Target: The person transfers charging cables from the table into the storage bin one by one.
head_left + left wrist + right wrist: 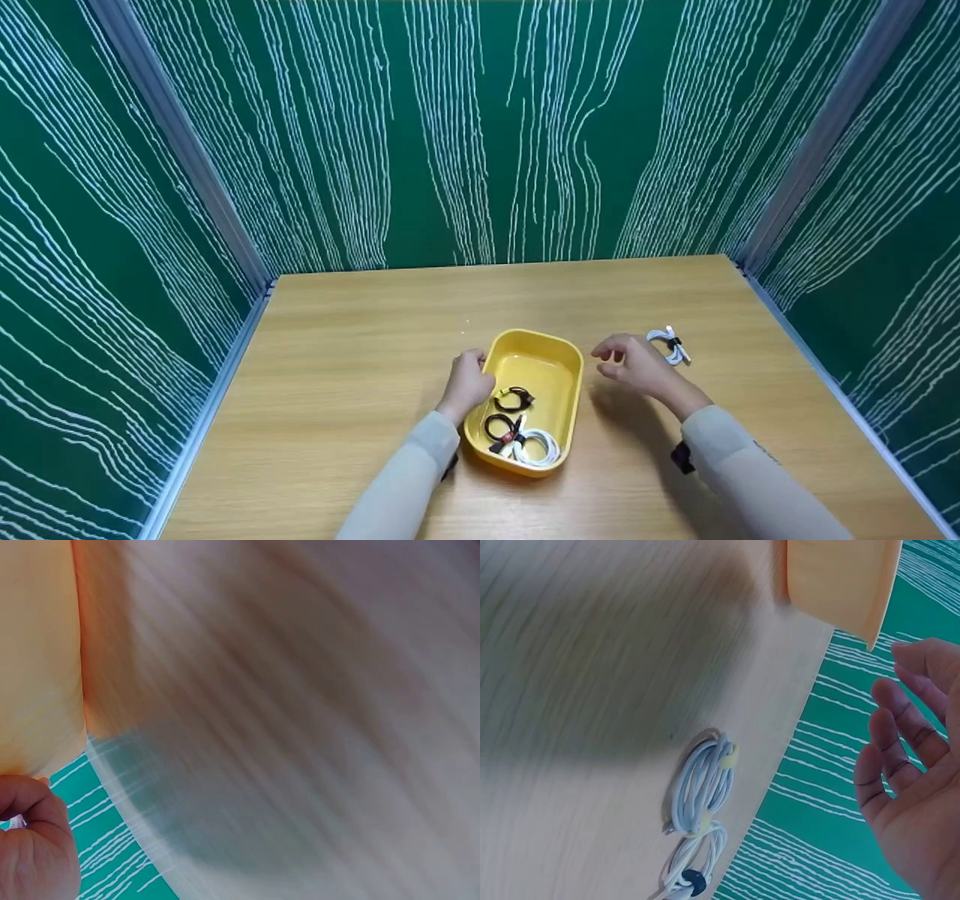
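Observation:
A yellow plastic bin [551, 382] stands on the table, and my left hand [466, 384] grips its left rim. Inside the bin's near half lie a coiled black cable [526, 400], another black coil with a red tie [498, 418], and a coiled white cable [552, 448]. My right hand [636, 365] hovers just right of the bin, fingers loosely bent and holding nothing. Beyond that hand, a white cable coil [675, 345] with a black tie rests on the table. The right wrist view also shows a pale cable coil [701, 784] with yellowish ties beside the black-tied coil [693, 882].
The wooden tabletop [337, 375] spreads around the bin. Green walls [442, 135] with white wavy lines enclose its back and sides, with grey metal posts [187, 142] at the corners.

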The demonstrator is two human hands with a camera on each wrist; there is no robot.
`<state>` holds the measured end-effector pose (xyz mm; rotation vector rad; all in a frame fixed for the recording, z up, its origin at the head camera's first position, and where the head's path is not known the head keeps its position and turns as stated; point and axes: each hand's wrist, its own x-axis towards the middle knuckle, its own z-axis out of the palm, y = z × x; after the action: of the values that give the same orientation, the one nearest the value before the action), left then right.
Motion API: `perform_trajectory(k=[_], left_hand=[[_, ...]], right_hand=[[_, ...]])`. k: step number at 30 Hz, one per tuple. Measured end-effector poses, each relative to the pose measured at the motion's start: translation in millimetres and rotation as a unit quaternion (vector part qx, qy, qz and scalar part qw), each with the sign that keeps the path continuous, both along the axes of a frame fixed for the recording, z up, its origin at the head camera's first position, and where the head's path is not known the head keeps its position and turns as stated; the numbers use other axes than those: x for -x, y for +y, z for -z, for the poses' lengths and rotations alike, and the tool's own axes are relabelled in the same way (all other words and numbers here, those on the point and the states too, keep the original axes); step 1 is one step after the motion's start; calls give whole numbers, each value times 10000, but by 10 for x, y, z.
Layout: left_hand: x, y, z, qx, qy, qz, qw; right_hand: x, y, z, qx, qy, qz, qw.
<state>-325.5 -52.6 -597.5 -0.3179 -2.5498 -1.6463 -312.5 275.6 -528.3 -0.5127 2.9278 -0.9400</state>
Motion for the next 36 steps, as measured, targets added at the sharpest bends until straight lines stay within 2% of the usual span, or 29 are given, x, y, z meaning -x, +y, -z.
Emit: perform_trajectory(k=[2, 4, 6, 12, 20, 27, 36], left_hand=[[-5, 4, -5, 13, -110, -2, 9999], [-66, 22, -129, 8, -427, -27, 9991], [-61, 33, -133, 79, -521, -64, 9986], [-52, 51, -153, 299, -519, -163, 9981], [-68, 43, -152, 221, -559, -156, 9981], [-80, 46, -164, 82, -758, -115, 9970], [-76, 46, -164, 240, -626, -154, 9976]], right_hand=[[6, 32, 16, -50, 22, 0, 10000], [6, 61, 32, -119, 73, 16, 9999], [4, 88, 52, -196, 143, 33, 9997], [-9, 133, 82, -348, 172, 241, 9990], [-11, 191, 115, -504, -13, 390, 9980], [-45, 274, 169, -561, 117, 437, 9974], [-92, 337, 215, -728, -140, 609, 9954]])
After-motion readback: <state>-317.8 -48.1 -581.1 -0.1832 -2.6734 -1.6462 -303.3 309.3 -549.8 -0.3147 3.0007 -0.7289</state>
